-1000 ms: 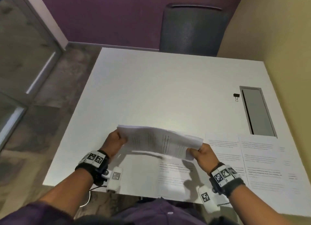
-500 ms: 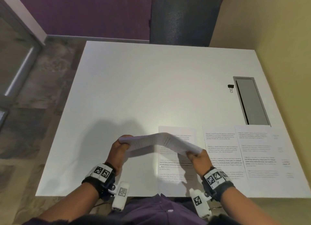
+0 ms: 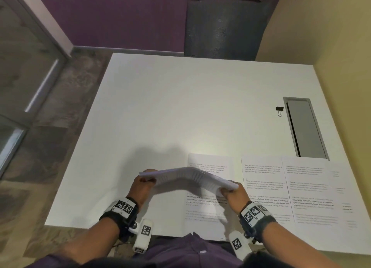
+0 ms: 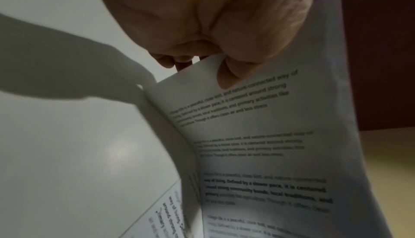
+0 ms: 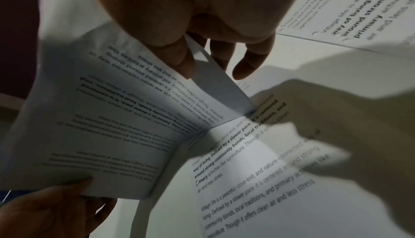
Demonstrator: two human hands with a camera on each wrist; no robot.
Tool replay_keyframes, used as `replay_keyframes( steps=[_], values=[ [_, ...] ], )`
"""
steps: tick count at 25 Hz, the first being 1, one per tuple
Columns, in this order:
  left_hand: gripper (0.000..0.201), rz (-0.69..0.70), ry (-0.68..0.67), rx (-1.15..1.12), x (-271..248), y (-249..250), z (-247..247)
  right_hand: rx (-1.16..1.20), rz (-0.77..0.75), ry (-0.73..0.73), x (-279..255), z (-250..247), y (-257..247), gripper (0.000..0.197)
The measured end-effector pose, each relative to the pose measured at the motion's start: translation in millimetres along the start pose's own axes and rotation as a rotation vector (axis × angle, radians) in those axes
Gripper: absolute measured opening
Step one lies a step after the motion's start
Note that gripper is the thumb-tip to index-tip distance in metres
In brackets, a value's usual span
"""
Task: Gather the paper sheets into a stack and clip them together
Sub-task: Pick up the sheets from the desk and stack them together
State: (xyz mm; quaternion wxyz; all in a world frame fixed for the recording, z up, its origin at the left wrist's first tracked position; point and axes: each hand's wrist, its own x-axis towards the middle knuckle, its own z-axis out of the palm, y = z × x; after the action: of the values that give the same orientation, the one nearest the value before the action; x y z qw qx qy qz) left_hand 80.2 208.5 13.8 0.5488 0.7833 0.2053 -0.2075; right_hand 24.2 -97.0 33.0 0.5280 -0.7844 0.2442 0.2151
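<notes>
Purple wall and a dark chair (image 3: 224, 27) back the white table (image 3: 180, 107). Above its near edge, the left hand (image 3: 141, 187) and right hand (image 3: 232, 193) hold a bowed bundle of sheets (image 3: 188, 177), fingers (image 5: 177, 53) clamped on each end. Gathering looks part done: more printed sheets (image 3: 265, 187) lie flat along the near edge toward the right corner. Next, probably, the bundle goes onto those. The binder clip (image 3: 279, 110) waits well apart, beside the grey hatch (image 3: 305, 127) at the right edge; nothing blocks it.

The left hand (image 4: 215, 19) pinches the printed paper sheets (image 4: 269, 144) at their far edge, above the white table (image 4: 67, 153).
</notes>
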Motion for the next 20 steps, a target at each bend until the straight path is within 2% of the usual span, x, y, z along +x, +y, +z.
replay_keyframes(
  steps=[2, 4, 8, 10, 13, 15, 16, 17, 18, 19, 20],
  values=[
    [0.021, -0.025, 0.014, -0.033, -2, -3, -1, 0.003, 0.009, -0.02, 0, 1, 2, 0.012],
    [0.025, -0.035, -0.032, -0.024, -5, -9, -3, -0.042, 0.032, -0.029, -1, 3, 7, 0.008],
    [0.008, 0.017, -0.042, 0.085, -8, -2, -10, -0.071, 0.054, 0.012, -8, 5, 12, 0.016],
    [0.009, 0.105, -0.047, 0.105, -13, 10, -11, -0.056, 0.011, 0.06, -19, -2, 11, 0.023],
    [0.036, 0.301, -0.123, 0.195, -24, 42, -11, 0.063, -0.002, 0.139, -43, -21, 7, 0.026],
    [0.044, 0.442, -0.174, 0.298, -20, 58, -5, 0.249, -0.012, 0.283, -55, -36, 7, 0.058],
    [0.044, 0.518, -0.212, 0.335, -18, 64, 1, 0.231, -0.049, 0.393, -61, -46, 9, 0.079],
    [0.044, 0.578, -0.256, 0.367, -17, 70, 8, 0.11, -0.116, 0.477, -68, -56, 8, 0.094],
    [0.045, 0.624, -0.296, 0.389, -19, 78, 17, -0.093, -0.208, 0.51, -73, -66, 9, 0.098],
    [0.046, 0.661, -0.33, 0.398, -23, 85, 26, -0.331, -0.324, 0.491, -77, -73, 9, 0.094],
    [0.046, 0.691, -0.36, 0.401, -30, 93, 37, -0.527, -0.437, 0.429, -80, -81, 8, 0.081]
  ],
)
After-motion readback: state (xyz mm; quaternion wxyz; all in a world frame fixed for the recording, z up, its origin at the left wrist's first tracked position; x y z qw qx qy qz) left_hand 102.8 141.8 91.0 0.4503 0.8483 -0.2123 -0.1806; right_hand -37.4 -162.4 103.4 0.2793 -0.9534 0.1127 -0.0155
